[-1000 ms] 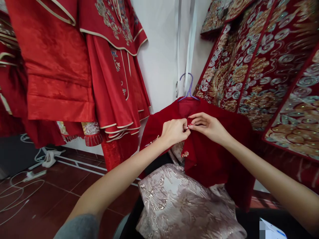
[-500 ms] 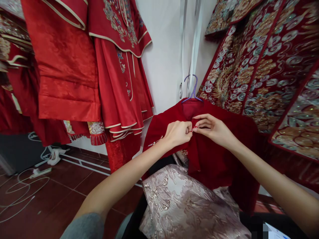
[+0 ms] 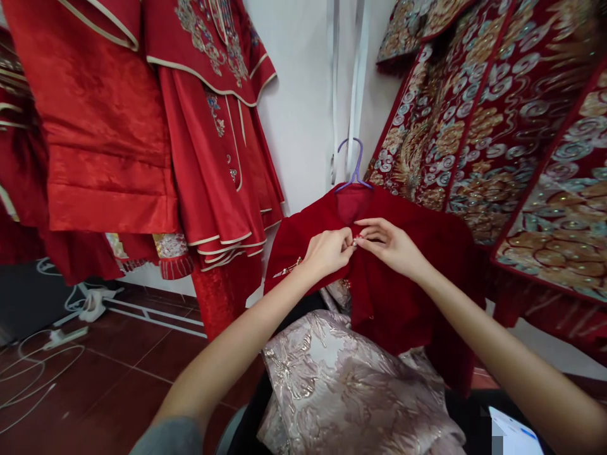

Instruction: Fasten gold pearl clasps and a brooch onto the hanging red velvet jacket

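A dark red velvet jacket (image 3: 398, 309) hangs on a purple hanger (image 3: 355, 165), its front towards me. Just below the collar, my left hand (image 3: 329, 253) is closed in a pinch at the jacket's front edge. Against it, the thumb and index finger of my right hand (image 3: 389, 245) pinch the same edge, with the other fingers loosely bent. A small pale bead-like button (image 3: 355, 242) shows between the fingertips; its exact fastening is hidden. A beaded ornament (image 3: 290, 268) sits on the jacket's left side, partly behind my left wrist. Silvery-pink brocade fabric (image 3: 351, 379) lies across my lap under the jacket.
Red garments with pale trim (image 3: 213, 158) hang at the left. Embroidered dark red garments (image 3: 512, 139) hang at the right. White straps (image 3: 353, 82) run down the wall behind the hanger. A phone (image 3: 515, 430) lies at lower right. Cables (image 3: 42, 373) and a power strip (image 3: 65, 338) are on the tiled floor.
The view has shifted a little, so the scene sits slightly further left. Both hands stay pinched together at the jacket's front edge, with the pale button now showing more clearly.
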`<state>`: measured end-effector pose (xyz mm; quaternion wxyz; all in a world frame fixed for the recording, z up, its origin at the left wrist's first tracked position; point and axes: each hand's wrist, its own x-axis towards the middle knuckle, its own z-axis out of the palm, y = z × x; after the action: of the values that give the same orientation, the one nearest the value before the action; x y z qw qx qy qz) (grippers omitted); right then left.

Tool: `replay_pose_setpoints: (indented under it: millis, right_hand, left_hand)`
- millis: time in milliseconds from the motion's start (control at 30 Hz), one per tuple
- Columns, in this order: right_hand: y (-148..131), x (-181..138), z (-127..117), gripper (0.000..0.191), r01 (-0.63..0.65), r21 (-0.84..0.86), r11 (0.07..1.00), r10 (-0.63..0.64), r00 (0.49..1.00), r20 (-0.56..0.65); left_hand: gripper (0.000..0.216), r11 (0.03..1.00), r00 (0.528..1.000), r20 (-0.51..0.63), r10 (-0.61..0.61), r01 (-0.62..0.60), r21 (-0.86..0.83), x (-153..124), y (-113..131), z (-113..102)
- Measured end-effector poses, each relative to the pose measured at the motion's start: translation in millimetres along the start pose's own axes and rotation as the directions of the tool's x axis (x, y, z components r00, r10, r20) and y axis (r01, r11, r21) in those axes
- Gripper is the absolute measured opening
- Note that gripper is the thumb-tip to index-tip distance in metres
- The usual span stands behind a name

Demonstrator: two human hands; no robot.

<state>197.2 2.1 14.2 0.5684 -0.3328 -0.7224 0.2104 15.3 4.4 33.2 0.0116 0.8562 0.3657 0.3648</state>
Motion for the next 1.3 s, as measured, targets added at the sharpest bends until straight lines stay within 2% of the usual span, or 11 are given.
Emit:
replay_pose_setpoints:
  millis: [100, 167, 267, 300, 433, 533, 633, 733, 900, 1033, 1300]
  right_hand:
    - [15.7, -28.5, 21.9, 0.042, 0.059, 0.041, 0.997, -0.048, 0.970, -0.236]
    - [32.4, -56.4, 40.9, 0.051, 0.037, -0.086, 0.996, -0.065, 0.934, -0.351]
    - [61.7, -96.3, 61.8, 0.065, -0.120, -0.384, 0.915, -0.014, 0.945, -0.328]
    - [70.4, -105.8, 64.0, 0.061, -0.171, -0.411, 0.896, 0.044, 0.953, -0.300]
    - [88.3, -117.0, 51.0, 0.023, -0.281, -0.367, 0.886, 0.190, 0.945, -0.265]
    - [81.4, -108.4, 35.8, 0.018, -0.282, -0.224, 0.933, 0.185, 0.908, -0.376]
    - [59.3, -101.3, 29.3, 0.023, -0.185, -0.092, 0.978, 0.121, 0.876, -0.467]
    - [28.9, -100.5, 27.8, 0.032, -0.122, -0.059, 0.991, 0.080, 0.879, -0.470]
    - [-8.1, -105.6, 21.8, 0.040, -0.033, -0.201, 0.979, -0.063, 0.891, -0.450]
    - [-16.5, -109.8, 22.4, 0.030, 0.040, -0.250, 0.967, -0.118, 0.944, -0.309]
    - [-11.8, -75.2, 76.5, 0.019, 0.061, -0.020, 0.998, -0.062, 0.998, -0.015]
  left_hand:
    - [0.013, 0.978, 0.968, -0.207, -0.145, 0.109, -0.180, -13.9, -11.5, 35.1]
    - [0.017, 0.926, 0.874, -0.370, -0.314, 0.195, -0.324, -28.0, -20.3, 65.3]
    - [0.016, 0.846, 0.735, -0.464, -0.494, 0.283, -0.453, -48.9, -28.9, 99.3]
    - [0.015, 0.842, 0.745, -0.451, -0.491, 0.273, -0.465, -54.5, -30.1, 104.0]
    - [0.012, 0.800, 0.794, -0.352, -0.496, 0.261, -0.540, -68.8, -30.3, 93.2]
    - [0.015, 0.855, 0.726, -0.481, -0.491, 0.295, -0.427, -76.1, -31.7, 76.1]
    - [0.038, 0.867, 0.643, -0.585, -0.494, 0.315, -0.386, -81.1, -36.8, 67.8]
    - [0.053, 0.840, 0.660, -0.538, -0.525, 0.300, -0.453, -82.8, -45.0, 68.5]
    - [0.042, 0.794, 0.647, -0.495, -0.580, 0.314, -0.520, -82.6, -58.5, 74.9]
    - [0.035, 0.727, 0.678, -0.410, -0.610, 0.273, -0.629, -82.2, -63.5, 74.3]
    - [0.026, 0.555, 0.724, -0.306, -0.618, 0.127, -0.822, -82.8, -60.3, 63.5]
